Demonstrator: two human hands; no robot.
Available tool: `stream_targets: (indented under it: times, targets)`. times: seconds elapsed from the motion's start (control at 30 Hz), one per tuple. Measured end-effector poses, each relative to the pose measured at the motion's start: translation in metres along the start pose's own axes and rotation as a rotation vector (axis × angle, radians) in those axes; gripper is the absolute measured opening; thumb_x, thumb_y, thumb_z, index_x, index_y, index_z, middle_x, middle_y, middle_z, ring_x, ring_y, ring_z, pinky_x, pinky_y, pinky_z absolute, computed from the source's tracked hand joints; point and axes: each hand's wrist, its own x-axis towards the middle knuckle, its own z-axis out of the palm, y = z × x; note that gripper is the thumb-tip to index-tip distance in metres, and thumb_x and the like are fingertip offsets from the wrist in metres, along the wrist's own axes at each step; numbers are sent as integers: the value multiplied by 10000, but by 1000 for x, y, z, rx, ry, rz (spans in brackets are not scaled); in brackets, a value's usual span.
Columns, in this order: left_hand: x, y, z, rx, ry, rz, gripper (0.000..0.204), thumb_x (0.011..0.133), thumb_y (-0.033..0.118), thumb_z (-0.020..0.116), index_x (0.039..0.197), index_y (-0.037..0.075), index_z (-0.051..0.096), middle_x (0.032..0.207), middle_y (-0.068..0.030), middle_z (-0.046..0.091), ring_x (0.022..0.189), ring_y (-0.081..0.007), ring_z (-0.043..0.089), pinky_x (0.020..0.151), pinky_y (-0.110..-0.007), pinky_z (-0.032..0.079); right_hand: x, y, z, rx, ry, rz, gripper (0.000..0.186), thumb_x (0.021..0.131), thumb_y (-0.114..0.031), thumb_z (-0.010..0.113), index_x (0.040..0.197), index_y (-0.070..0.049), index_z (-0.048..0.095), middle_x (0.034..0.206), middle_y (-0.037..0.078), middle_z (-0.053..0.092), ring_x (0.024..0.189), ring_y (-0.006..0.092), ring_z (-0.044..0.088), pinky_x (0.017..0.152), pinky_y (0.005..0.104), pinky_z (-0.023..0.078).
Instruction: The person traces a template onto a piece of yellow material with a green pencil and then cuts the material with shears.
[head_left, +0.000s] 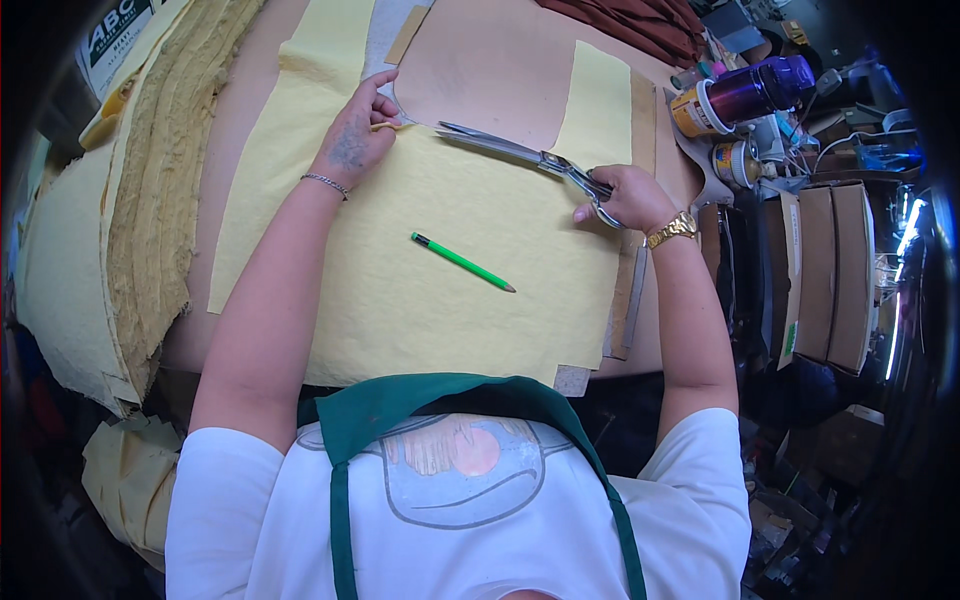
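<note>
A large pale yellow sheet [400, 320], which looks like fabric or felt, lies over the work table, with a wide notch in its far edge. My right hand [632, 197] grips the handles of long metal scissors [500, 148]. Their blades point left along the notch's edge and look slightly parted. Beyond the blade tips, my left hand [358, 135] is closed, pinching a bit of the sheet's edge at the notch's left corner. A green pencil [462, 262] rests on the sheet between my forearms, its dark end toward the upper left.
Thick stacked yellowish sheets [160, 190] stand at the left. Cardboard strips [630, 290] lie by the sheet's right edge. Farther right are a purple bottle [755, 90], tubs [735, 163] and cardboard boxes [835, 275]. Dark red cloth [640, 25] lies at the far edge.
</note>
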Motion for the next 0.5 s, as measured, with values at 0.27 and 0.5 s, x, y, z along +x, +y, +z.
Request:
stream_targets:
  times: [0.27,0.5]
  targets:
    - [0,2,-1,-1,-4,-12,589,674,-75,448,1238,69,364,861,-67,499,773,-139,515,758,-245,433,11,-13,0,-34,10,-30,595,502,-548,727,673,-6,550,539,114,496,522,244,486,516,344,373]
    - [-1,2,-1,-5,-3,-13,594,669,-75,455,1237,72,367,861,-61,490,759,-136,508,757,-247,430,12,-9,6,-50,21,-10,576,534,-542,715,658,-4,551,531,117,496,501,242,482,500,339,370]
